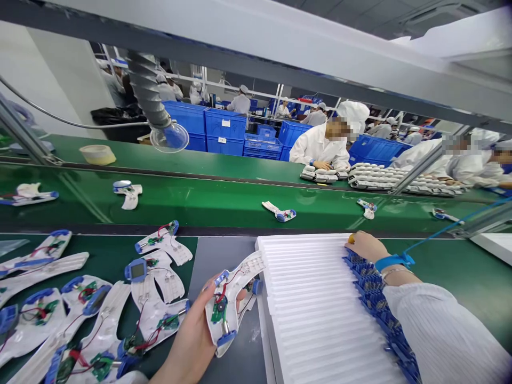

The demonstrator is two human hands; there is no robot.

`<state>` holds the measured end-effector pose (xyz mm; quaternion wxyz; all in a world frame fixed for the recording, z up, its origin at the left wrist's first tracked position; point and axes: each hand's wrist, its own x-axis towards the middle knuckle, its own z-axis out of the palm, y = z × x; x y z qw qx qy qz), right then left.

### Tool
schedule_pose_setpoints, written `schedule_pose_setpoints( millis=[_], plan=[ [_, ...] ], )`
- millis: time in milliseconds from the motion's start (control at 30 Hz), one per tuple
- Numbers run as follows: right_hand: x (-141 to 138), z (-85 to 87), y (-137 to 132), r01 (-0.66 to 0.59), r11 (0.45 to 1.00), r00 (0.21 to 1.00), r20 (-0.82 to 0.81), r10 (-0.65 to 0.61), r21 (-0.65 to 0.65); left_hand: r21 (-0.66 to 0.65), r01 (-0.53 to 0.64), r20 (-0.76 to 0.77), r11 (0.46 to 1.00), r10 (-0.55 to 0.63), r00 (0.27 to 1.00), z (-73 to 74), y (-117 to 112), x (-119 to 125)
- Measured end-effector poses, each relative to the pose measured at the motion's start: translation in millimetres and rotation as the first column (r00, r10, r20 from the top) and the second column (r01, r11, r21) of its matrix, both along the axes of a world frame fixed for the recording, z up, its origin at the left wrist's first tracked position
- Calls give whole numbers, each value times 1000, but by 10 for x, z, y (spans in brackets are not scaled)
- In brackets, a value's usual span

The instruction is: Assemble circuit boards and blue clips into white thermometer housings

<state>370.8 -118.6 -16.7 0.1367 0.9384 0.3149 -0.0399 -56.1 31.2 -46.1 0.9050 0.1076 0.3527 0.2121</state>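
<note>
My left hand [196, 330] is closed around an open white thermometer housing [224, 306], which shows a green circuit board, red wires and a metal sensor tube. A second housing piece partly shows behind it. My right hand [366, 246] reaches to the far end of a row of small blue parts [372, 298] standing in a ribbed white foam tray [312, 309]. Its fingers are curled down, with a yellow cover on one fingertip; what they pinch, if anything, is hidden. A blue wrist strap [394, 261] with a cord circles my right wrist.
Several open thermometer housings [156, 320] lie on the green bench at left. Beyond, a green conveyor belt [216, 205] carries more housings. A clear suction hood [170, 137] hangs above it. Across the belt a co-worker [324, 144] handles stacked white units [392, 176]. A metal frame crosses overhead.
</note>
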Motion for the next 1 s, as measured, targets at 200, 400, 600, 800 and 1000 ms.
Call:
schedule_pose_setpoints(
  millis=[200,400,600,800,1000],
  plan=[
    [-704,333,371,-170,950,975,-93,200,262,114,35,76,993,-44,996,-8,-48,4],
    [-2150,575,699,-476,709,479,-522,706,521,332,128,89,934,-167,982,-10,-150,41],
    [-2604,591,693,-521,641,311,-574,758,563,496,116,95,861,-187,978,1,-287,45],
    [-2677,636,675,-588,615,360,-510,781,525,674,164,-4,720,-219,976,-10,-326,25],
    [-2782,621,620,-584,610,433,-431,792,535,709,151,-34,689,-180,983,-17,-320,4]
  ],
)
